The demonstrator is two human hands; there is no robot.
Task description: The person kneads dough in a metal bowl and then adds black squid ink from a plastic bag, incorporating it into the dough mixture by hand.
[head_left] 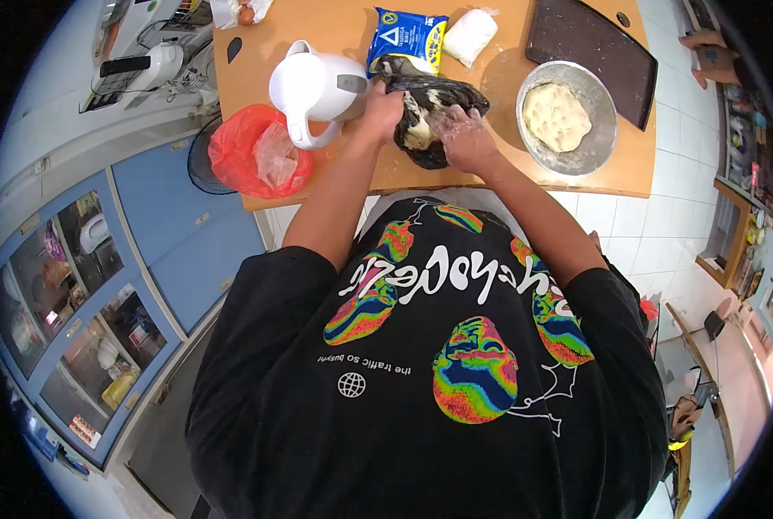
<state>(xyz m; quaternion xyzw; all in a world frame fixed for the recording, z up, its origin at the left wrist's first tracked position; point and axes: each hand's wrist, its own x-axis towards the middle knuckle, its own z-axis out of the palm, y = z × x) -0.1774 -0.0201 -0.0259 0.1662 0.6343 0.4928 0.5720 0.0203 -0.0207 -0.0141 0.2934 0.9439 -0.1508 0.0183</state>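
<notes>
My left hand [384,112] is closed on the gathered left side of a black plastic bag [457,91] near the table's front edge. Pale, soft-looking stuff [419,134] shows through the bag's opening; its kind is unclear. White-smeared fingers of my right hand [466,141] rest at the bag's right side, partly bent, and whether they grip it is hidden. To the right, a metal bowl [609,130] holds a round, dimpled lump of dough [557,118]. A white jug-shaped kettle [308,86] stands just left of my left hand.
Behind the bag lie a blue and yellow packet [406,39] and a white plastic bag of powder [471,36]. A dark baking tray [594,56] is at the far right. A red plastic bag [239,156] hangs at the table's left edge. Blue cabinets [166,190] stand left.
</notes>
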